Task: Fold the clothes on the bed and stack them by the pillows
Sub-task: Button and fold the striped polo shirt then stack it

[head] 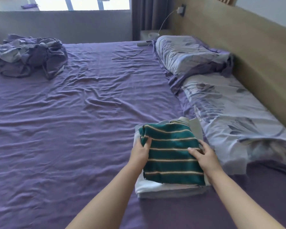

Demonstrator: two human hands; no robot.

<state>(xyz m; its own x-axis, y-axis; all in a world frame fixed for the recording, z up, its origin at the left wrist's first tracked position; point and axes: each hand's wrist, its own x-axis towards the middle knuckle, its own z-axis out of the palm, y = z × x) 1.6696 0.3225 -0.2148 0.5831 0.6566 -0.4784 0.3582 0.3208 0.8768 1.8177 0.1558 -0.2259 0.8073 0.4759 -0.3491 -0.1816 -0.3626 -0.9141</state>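
1 green striped garment (170, 154) is held on 1 folded stack (163, 189) by left hand (141, 150), right hand (205, 156) | 2 pillows (229, 103) at 1–3 o'clock | 1 crumpled bedding heap (30, 54) at 10 o'clock

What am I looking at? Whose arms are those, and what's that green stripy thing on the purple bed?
There is no machine here. A person wears a camera on their head, so this one picture shows what they see when looking down at their own arms.

The left hand and right hand both rest on a folded green striped garment. It sits on top of a stack of folded pale clothes, right beside the flowery pillows.

All of it lies on a bed with a wrinkly purple sheet. In the far corner is a crumpled heap of purple and pale fabric, not folded.
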